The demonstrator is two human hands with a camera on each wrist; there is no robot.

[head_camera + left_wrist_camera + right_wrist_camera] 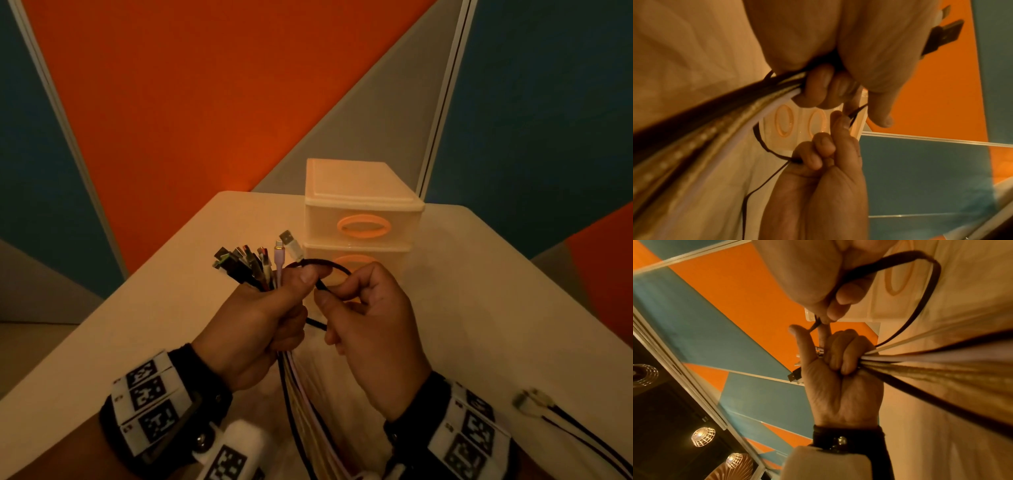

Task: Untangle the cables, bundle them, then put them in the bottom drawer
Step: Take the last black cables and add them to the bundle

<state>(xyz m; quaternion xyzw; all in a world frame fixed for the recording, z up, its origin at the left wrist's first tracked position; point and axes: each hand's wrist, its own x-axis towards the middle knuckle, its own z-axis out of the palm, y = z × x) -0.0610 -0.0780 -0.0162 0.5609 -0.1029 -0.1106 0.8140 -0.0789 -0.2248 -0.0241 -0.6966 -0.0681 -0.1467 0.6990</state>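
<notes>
Left hand clenches the cable bundle, plugs fanning above its knuckles; right hand pinches a black cable looping just beside.

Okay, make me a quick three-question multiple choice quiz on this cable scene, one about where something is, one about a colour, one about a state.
1. Where does the drawer unit stand?
A. on the table, behind the hands
B. on the floor
C. on a chair, left

2. What colour are the drawer handles?
A. blue
B. orange
C. black

3. What is the right hand doing?
A. lying flat on the table
B. pulling a drawer open
C. pinching a black cord

Answers:
1 A, the unit sits on the table beyond both hands.
2 B, the oval handles are orange.
3 C, its grip pinches the cord looping beside the cable bundle that the left hand holds.
</notes>
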